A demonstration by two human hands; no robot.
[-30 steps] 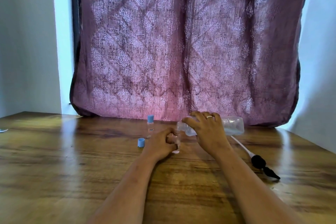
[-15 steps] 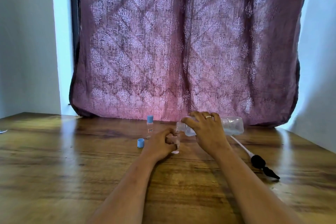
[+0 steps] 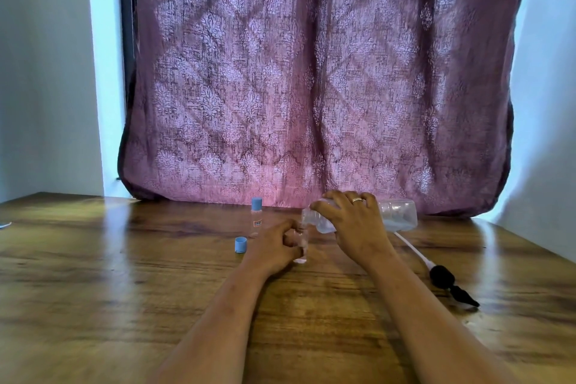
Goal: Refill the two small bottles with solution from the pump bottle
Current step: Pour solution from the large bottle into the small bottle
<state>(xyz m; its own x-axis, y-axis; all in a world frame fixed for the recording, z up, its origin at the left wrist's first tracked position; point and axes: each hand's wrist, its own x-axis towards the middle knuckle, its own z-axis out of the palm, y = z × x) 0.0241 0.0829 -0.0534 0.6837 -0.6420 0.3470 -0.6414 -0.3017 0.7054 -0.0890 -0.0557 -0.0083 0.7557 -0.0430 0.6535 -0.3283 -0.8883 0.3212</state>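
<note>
curtain (image 3: 311,78), mauve, behind table (image 3: 124,290). big bottle (image 3: 396,217), tipped on its side, gripped by my right hand (image 3: 355,227), mouth over open vial (image 3: 301,240) pinched in my left hand (image 3: 274,251). pump (image 3: 442,277) lying right. capped vial (image 3: 256,217) upright behind loose cap (image 3: 240,244).

- We take the loose blue cap (image 3: 241,244) as our landmark: left of it and toward us the wooden table (image 3: 93,290) lies bare.
- Just behind it to the right, a capped small bottle (image 3: 256,217) stands upright.
- Right of it, our left hand (image 3: 274,248) and right hand (image 3: 352,224) with the tilted pump bottle (image 3: 396,215) block the way.
- Far right of it lies the pump head (image 3: 442,276) with its tube.
- Behind it, a curtain (image 3: 311,78) closes the table's far edge.
</note>
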